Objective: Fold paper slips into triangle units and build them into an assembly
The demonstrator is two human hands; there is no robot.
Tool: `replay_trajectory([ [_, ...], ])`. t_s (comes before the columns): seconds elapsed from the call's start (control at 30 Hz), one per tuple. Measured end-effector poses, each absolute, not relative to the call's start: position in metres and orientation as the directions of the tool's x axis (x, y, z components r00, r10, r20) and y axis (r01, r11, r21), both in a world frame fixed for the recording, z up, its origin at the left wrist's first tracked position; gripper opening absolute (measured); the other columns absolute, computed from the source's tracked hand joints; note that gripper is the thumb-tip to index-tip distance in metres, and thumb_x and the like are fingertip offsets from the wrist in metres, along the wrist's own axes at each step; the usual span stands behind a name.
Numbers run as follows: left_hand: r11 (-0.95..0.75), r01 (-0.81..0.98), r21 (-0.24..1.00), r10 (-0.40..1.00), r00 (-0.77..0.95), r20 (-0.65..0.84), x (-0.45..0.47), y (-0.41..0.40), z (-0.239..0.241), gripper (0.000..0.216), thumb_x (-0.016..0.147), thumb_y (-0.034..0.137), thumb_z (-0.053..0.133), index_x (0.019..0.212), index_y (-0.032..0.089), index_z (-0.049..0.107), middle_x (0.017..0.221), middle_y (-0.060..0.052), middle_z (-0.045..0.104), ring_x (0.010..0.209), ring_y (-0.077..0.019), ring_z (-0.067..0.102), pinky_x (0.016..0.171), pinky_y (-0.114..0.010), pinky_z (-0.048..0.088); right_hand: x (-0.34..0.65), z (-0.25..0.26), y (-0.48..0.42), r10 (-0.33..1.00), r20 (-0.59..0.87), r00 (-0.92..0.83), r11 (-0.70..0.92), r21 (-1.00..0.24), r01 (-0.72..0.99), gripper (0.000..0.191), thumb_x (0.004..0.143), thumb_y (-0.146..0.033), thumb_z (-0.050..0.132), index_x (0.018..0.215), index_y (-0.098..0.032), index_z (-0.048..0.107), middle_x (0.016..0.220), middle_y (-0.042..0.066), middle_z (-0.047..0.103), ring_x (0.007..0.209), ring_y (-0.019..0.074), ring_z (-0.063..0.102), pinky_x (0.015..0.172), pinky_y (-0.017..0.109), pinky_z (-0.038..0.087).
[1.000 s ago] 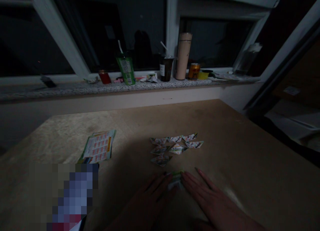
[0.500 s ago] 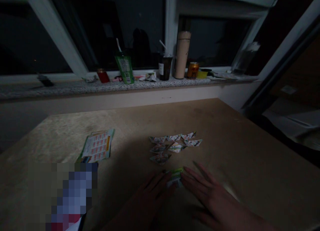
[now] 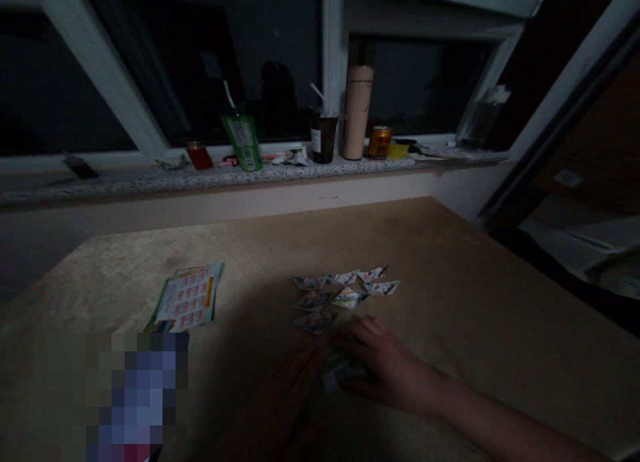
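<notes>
A small folded sheet of printed paper (image 3: 334,375) lies on the table in front of me, partly hidden under my right hand (image 3: 383,362). That hand is curled over the paper, with its thumb at the near side and its fingers at the far side. My left hand (image 3: 287,389) rests at the paper's left edge, its fingers stretched out; it is in deep shadow. Just beyond my hands, several small folded paper boats (image 3: 349,297) stand in loose rows. To the left is a stack of printed sheets (image 3: 187,299) with red and green markings.
A pixelated area (image 3: 145,389) covers the table's lower left. On the stone windowsill (image 3: 280,175) are a green cup (image 3: 243,142), a dark cup (image 3: 324,139) with a straw, a tall flask (image 3: 358,112), a gold can (image 3: 379,143) and a red jar (image 3: 199,157).
My right hand has moved left and curled over the paper, which is now more covered. My left hand has shifted slightly left. The whole view has moved a little.
</notes>
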State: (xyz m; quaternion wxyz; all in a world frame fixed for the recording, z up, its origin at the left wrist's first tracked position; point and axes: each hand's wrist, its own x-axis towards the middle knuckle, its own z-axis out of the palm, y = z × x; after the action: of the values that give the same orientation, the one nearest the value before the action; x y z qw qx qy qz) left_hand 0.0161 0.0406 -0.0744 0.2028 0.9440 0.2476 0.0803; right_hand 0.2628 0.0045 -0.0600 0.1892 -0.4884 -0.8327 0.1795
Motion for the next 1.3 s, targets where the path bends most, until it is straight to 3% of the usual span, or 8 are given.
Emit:
replay_trajectory([
  [0.37,-0.754,0.422,0.503,0.526,0.847,0.079,0.01,0.043,-0.076,0.082,0.083,0.019,0.05,0.146,0.033,-0.001,0.151,-0.002,0.031,0.128,-0.0288,0.041,0.104,-0.041,0.039,0.265,-0.056,0.003,0.846,0.168,-0.505,0.512,-0.521,0.683,0.051,0.085,-0.032,0.061,0.133,-0.023,0.045,0.123,0.006,0.055,0.108,0.0221,0.048,0.094,0.035,0.036],
  [0.67,-0.794,0.331,0.51,0.414,0.909,0.054,0.006,0.042,-0.069,0.087,0.078,0.012,0.049,0.146,0.04,0.001,0.149,0.004,0.033,0.128,-0.0251,0.043,0.105,-0.036,0.038,0.264,-0.062,0.002,0.797,0.302,-0.522,0.604,-0.412,0.683,0.037,0.089,-0.03,0.056,0.124,-0.02,0.052,0.118,0.008,0.059,0.106,0.022,0.051,0.091,0.037,0.038],
  [0.83,-0.837,0.286,0.466,0.367,0.925,0.093,0.008,0.035,-0.058,0.087,0.08,0.01,0.053,0.146,0.035,0.003,0.149,0.0,0.034,0.13,-0.0242,0.04,0.106,-0.039,0.036,0.263,-0.066,0.001,0.779,0.376,-0.501,0.62,-0.348,0.703,0.023,0.092,-0.027,0.051,0.114,-0.021,0.058,0.109,0.006,0.064,0.097,0.0193,0.055,0.086,0.036,0.039],
  [1.0,-0.868,0.279,0.41,0.336,0.939,0.072,0.011,0.031,-0.042,0.081,0.083,0.011,0.051,0.147,0.036,0.007,0.146,0.0,0.039,0.13,-0.0223,0.04,0.105,-0.039,0.039,0.262,-0.069,0.001,0.76,0.425,-0.491,0.636,-0.331,0.697,0.02,0.094,-0.027,0.049,0.11,-0.022,0.059,0.105,0.004,0.065,0.093,0.018,0.056,0.084,0.035,0.039],
  [1.2,-0.913,0.213,0.349,0.254,0.964,0.075,0.012,0.034,-0.042,0.09,0.081,0.004,0.051,0.147,0.036,-0.002,0.146,0.001,0.039,0.129,-0.02,0.042,0.105,-0.038,0.039,0.262,-0.065,0.001,0.748,0.415,-0.518,0.653,-0.319,0.687,0.019,0.097,-0.026,0.044,0.106,-0.021,0.059,0.102,0.004,0.066,0.091,0.0162,0.057,0.081,0.032,0.039],
  [1.3,-0.929,0.192,0.316,0.233,0.968,0.097,0.013,0.036,-0.045,0.085,0.082,0.005,0.051,0.147,0.033,0.005,0.144,0.002,0.042,0.129,-0.019,0.042,0.105,-0.035,0.039,0.263,-0.063,0.001,0.74,0.406,-0.536,0.663,-0.308,0.683,0.02,0.098,-0.024,0.042,0.102,-0.019,0.06,0.104,0.004,0.066,0.092,0.0155,0.057,0.081,0.031,0.041],
])
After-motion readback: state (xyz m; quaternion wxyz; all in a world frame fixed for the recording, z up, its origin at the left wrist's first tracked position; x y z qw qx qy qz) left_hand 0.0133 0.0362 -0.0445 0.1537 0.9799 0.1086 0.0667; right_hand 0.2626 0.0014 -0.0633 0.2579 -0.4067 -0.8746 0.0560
